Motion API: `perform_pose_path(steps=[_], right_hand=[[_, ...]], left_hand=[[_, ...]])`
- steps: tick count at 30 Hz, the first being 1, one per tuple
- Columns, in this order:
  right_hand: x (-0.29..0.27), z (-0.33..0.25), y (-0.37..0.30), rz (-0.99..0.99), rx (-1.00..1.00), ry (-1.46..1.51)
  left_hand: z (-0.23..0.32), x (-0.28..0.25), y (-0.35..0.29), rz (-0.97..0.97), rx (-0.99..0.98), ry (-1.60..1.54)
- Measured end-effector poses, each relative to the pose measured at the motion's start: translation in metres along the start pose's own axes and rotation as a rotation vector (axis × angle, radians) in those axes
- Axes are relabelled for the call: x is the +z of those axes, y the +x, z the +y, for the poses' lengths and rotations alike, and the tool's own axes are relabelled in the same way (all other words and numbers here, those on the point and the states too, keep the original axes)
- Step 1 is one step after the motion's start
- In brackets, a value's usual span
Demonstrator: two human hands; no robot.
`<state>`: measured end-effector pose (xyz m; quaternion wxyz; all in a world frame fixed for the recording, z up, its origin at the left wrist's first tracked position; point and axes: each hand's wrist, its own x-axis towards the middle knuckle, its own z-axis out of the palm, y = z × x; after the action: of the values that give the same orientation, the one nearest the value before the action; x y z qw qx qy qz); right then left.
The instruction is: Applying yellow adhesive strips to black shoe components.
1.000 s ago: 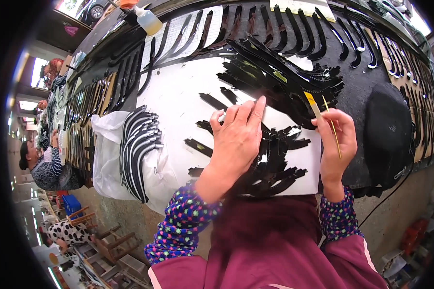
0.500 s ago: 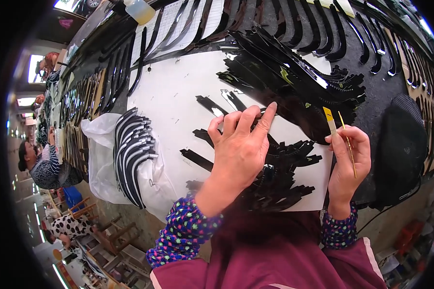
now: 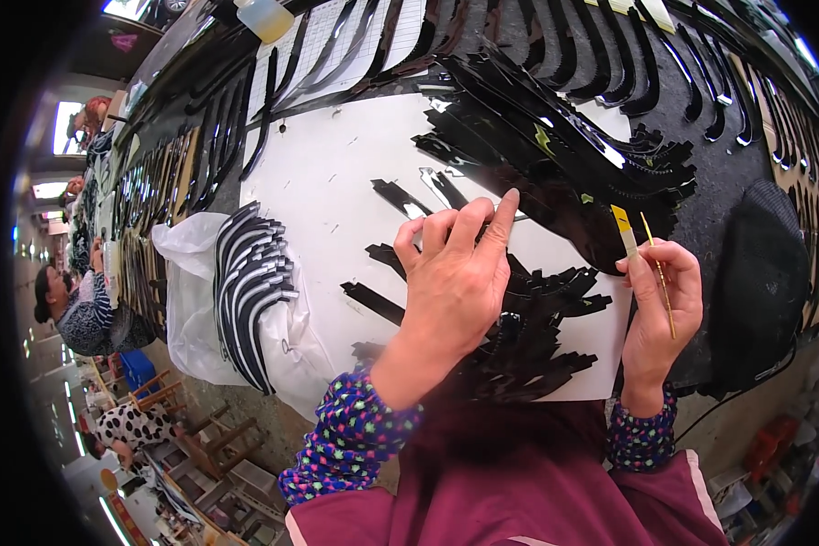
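My left hand (image 3: pixel 455 273) lies palm down over a white board (image 3: pixel 309 173), fingers bent and apart, the index finger stretched toward a large stack of glossy black strips (image 3: pixel 555 155). Its thumb is hidden underneath. More black strips (image 3: pixel 528 350) fan out beside and below this hand. To the right, my right hand (image 3: pixel 662 300) is closed on a thin yellow stick (image 3: pixel 662 282) and a flat, pale piece with a yellow end (image 3: pixel 621 223). Both stand up from the fingers, near the stack's lower right edge.
Left of the board, a bundle of curved black-and-white strips (image 3: pixel 246 300) rests on a white plastic bag (image 3: pixel 187 300). Curved black strips (image 3: pixel 601 55) line the far table. A bottle of yellowish liquid (image 3: pixel 264 20) stands there. A black cloth item (image 3: pixel 757 282) lies right. Another person (image 3: pixel 82 309) sits left.
My right hand has shifted very slightly to the right with the stick and the flat piece. My left hand keeps almost the same place.
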<state>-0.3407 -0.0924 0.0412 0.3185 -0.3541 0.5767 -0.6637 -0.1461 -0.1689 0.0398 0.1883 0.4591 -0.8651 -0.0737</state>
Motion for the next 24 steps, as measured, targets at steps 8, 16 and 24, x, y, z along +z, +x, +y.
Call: perform_pose_path(steps=[8, 16, 24], right_hand=[[-0.0001, 0.0002, 0.0001, -0.007, 0.007, -0.003], [0.0000, 0.0005, 0.0001, -0.008, 0.001, -0.004], [-0.0015, 0.0013, -0.0001, -0.022, 0.000, -0.005]], left_hand=[[-0.0007, 0.0007, 0.0017, 0.007, -0.013, -0.012], [-0.0008, 0.0006, 0.0022, 0.020, -0.019, -0.032], [-0.0009, 0.0018, 0.0014, 0.021, -0.018, -0.045]])
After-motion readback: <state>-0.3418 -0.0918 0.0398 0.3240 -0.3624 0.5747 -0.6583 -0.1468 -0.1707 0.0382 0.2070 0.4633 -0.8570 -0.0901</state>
